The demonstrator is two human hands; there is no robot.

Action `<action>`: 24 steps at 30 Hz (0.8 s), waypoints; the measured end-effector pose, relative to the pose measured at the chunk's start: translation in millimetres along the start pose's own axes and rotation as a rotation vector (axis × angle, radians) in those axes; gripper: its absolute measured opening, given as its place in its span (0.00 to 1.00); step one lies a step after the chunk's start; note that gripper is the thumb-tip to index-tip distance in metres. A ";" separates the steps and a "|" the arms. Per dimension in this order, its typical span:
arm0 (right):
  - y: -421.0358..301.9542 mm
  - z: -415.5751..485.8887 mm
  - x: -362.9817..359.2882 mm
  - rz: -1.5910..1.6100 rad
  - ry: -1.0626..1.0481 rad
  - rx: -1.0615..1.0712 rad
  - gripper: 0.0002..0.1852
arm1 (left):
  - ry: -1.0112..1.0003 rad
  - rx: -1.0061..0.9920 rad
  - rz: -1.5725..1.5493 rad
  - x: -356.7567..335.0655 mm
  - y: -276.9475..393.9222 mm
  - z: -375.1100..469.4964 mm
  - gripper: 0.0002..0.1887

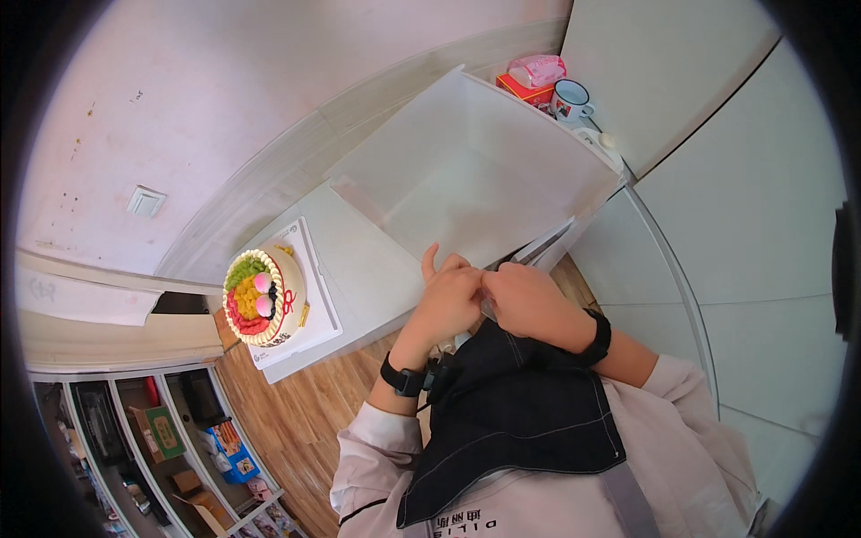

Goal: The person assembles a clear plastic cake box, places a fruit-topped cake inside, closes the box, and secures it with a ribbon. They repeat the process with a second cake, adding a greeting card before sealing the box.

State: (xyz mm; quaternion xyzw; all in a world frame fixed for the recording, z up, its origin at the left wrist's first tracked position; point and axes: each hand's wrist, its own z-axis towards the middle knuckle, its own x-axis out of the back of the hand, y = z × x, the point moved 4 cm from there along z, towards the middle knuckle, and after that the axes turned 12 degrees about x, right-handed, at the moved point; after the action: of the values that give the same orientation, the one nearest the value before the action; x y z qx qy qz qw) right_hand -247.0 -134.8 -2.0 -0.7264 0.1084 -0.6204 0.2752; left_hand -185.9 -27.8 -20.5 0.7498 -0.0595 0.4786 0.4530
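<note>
My left hand [449,296] and my right hand [528,296] meet at the near edge of a large white open box [430,195]. Thumbs and index fingertips come together, and the left little finger sticks out. A small pale, see-through piece [488,308] shows just under the fingers; what they pinch is mostly hidden. The box rests on a white counter [363,262], its open side facing me. To its left, a round cream cake [293,296] with piped trim, diced fruit and pink-tipped balls sits on a flat white carton [316,269].
Behind the box are an enamel mug [572,99], a red box [525,90] and a pink packet [538,70]. White cabinet doors [726,222] stand to the right. Shelves [168,471] with boxes line the lower left, above a wood-look floor [303,430].
</note>
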 end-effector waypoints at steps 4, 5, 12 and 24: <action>-0.3 3.2 2.8 -0.038 0.030 -0.023 0.02 | 0.008 0.000 -0.012 -1.6 1.0 0.6 0.07; -1.7 3.4 3.3 -0.035 0.050 -0.014 0.03 | 0.007 -0.001 0.006 -1.9 1.7 0.3 0.07; 24.0 -23.5 33.1 0.263 0.429 0.000 0.24 | -0.098 0.106 -0.084 18.0 4.4 1.3 0.07; 166.6 -51.2 74.1 0.136 1.103 -0.482 0.32 | -0.369 0.356 -0.825 10.1 53.2 109.6 0.23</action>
State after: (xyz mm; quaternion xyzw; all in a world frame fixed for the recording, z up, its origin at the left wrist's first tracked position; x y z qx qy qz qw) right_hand -250.2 -322.7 -24.6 -0.3310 0.4187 -0.8445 0.0452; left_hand -135.6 -135.9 6.0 0.8490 0.2463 0.1209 0.4516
